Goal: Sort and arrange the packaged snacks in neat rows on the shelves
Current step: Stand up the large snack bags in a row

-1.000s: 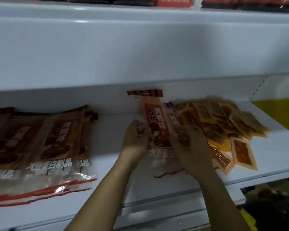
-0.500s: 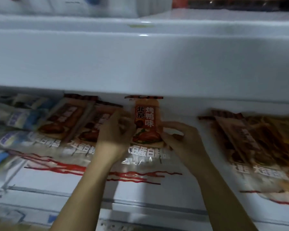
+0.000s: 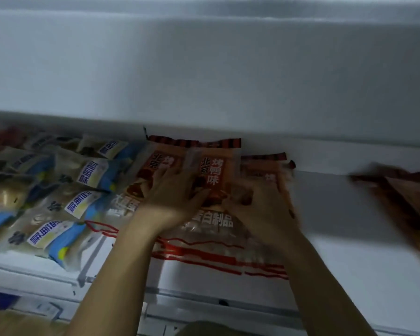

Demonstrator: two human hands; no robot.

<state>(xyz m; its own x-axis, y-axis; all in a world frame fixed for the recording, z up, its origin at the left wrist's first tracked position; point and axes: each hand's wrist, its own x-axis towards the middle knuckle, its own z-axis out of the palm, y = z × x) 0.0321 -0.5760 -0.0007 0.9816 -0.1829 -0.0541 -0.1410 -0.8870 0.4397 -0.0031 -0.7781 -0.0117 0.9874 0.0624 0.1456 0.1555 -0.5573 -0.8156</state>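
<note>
Duck packs (image 3: pixel 211 180) lie overlapped on the shelf (image 3: pixel 349 258), just right of the blue packs (image 3: pixel 66 209). Left hand (image 3: pixel 172 197) presses flat-fingered; right hand (image 3: pixel 260 209) is blurred, grip unclear. Best square the edges against the blue packs, then press flat.

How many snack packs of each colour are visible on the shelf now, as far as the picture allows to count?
Orange-red packs under the left hand and right hand: 3.
Blue-and-white packs at the left: at least 6; those behind are blurred.
Brown packs at the far right: 1 blurred pile, its count cannot be told.
Total countable: at least 9 packs on the shelf.
</note>
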